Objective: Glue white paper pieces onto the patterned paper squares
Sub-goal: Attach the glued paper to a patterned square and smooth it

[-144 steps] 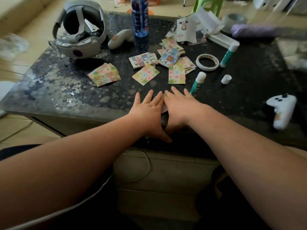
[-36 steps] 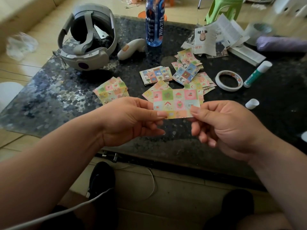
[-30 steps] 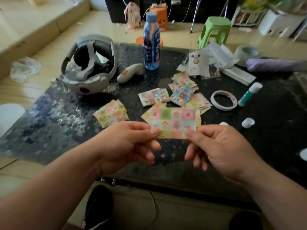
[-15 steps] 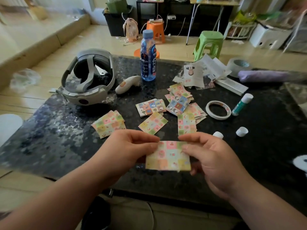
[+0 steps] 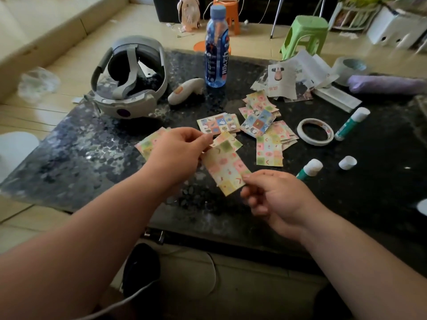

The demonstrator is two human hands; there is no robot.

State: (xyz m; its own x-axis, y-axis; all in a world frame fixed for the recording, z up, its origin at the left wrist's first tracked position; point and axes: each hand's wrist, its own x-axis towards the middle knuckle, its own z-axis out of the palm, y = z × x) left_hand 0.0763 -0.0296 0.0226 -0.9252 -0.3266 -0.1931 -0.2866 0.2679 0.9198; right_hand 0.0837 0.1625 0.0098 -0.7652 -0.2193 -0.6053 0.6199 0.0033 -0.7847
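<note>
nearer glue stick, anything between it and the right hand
Nothing visible. The nearer glue stick lies on the table just beyond the right hand, but that hand pinches the patterned paper with the left hand.

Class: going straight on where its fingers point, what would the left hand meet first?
Beyond the held paper it pinches, the left hand would probably meet the loose patterned square; depth unclear.

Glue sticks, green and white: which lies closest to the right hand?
The near glue stick, just beyond the right hand, beside the loose white cap; the far glue stick lies by the tape ring.
</note>
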